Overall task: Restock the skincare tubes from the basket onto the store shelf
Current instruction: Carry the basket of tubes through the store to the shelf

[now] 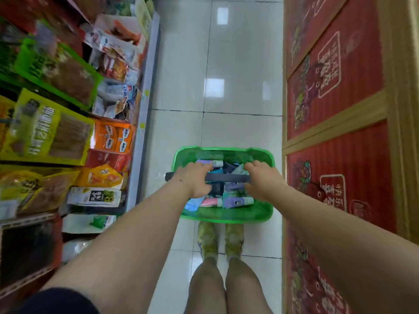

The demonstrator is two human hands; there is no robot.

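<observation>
I am looking straight down a narrow aisle, where the white tiled floor [238, 64] is throwing back bright patches of ceiling light. On the left a store shelf [145, 91] is running the length of the aisle, packed with snack packets in green, yellow, orange and red. On the right, red gift boxes [340, 98] with gold edging are standing in a stack.

The green basket [226, 216] is sitting low in the middle of the aisle, just ahead of the person's shoes [220, 241]; whether it is resting on the floor or hanging clear of it I cannot tell. A dark handle [226, 177] is crossing over the top of it from left to right.

The left hand [195, 177] is gripping the handle near its left end, its fingers [199, 166] curling over the far side. The right hand [260, 180] is gripping the right end in the same way, fingers [251, 166] wrapping over the bar.

The skincare tubes [238, 201] are lying jumbled inside the basket beneath the handle, in purple, pink, teal and blue.
</observation>
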